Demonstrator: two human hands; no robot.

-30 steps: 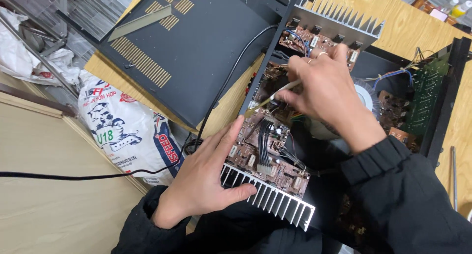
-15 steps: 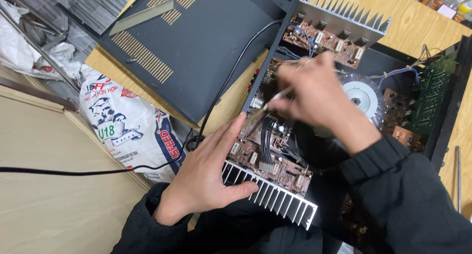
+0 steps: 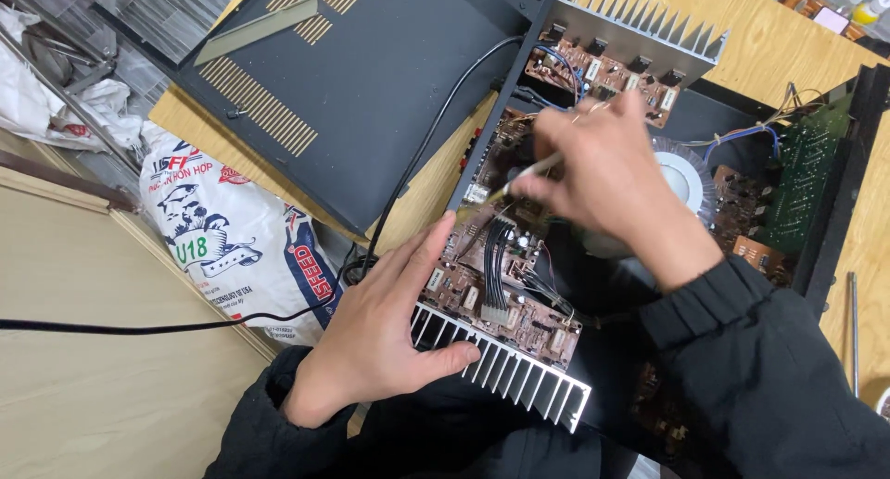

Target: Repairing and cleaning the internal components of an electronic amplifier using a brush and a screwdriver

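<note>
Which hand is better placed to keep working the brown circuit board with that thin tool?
Right hand: it holds the thin tool, tip over the brown circuit board. Left hand lies flat, bracing the heatsink.

One package noted: a white woven sack (image 3: 232, 242) with red, blue and green printing is lying at left, beside the table. Small bottles (image 3: 858, 4) are standing far right, labels unreadable.

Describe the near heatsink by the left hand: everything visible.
The near heatsink is a long finned bar of bare silvery metal, bright and apparently clean. Its parallel fins point outward from the open chassis, toward the person. It runs diagonally along the edge of a brown circuit board, seemingly fixed to it. The left hand rests on its left end, thumb lying across several fins. Its far right end stands free above a dark sleeve.
</note>
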